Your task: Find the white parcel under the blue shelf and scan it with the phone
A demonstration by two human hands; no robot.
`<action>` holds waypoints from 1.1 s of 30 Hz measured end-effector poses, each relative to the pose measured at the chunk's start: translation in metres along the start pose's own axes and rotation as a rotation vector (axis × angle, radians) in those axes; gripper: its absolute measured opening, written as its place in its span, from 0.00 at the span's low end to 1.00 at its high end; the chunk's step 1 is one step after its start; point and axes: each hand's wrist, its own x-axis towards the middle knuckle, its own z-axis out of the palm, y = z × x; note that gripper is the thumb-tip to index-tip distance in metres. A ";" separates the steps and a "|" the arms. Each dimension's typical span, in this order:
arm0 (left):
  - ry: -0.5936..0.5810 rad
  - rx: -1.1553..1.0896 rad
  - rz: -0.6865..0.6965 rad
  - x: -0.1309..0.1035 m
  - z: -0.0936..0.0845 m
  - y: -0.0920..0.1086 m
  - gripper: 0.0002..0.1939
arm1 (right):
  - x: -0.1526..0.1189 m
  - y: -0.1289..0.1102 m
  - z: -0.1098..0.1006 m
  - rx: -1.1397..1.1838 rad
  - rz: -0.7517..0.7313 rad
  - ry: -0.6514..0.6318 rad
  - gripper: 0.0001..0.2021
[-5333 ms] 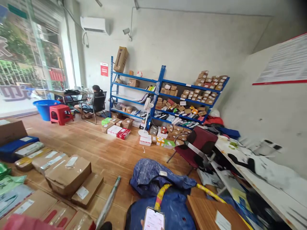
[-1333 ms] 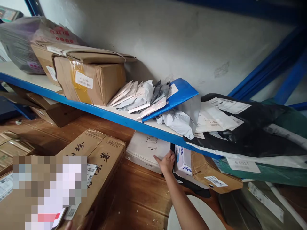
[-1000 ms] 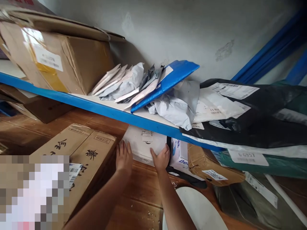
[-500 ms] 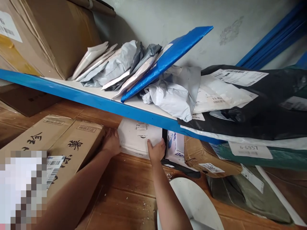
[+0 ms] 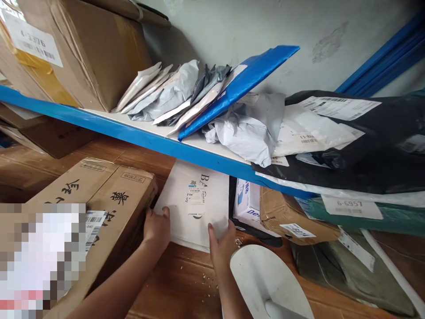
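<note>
Both mitts on white box [image 5: 195, 206], centre frame, half under blue shelf [image 5: 133, 135]. My left hand [image 5: 156, 228] grips near-left corner, right hand [image 5: 222, 241] clamps near-right edge; two-sided hold since it's wedged between long carton [image 5: 109, 199] and brown parcel [image 5: 288, 217].

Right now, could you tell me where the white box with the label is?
In the head view the white box lies on the wooden floor under the blue shelf, held between the left hand and right hand, beside the long cardboard box.
</note>
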 end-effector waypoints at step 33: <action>0.517 -0.692 -0.289 -0.212 0.045 -0.127 0.48 | -0.226 -0.089 -0.014 1.079 0.165 -1.038 0.36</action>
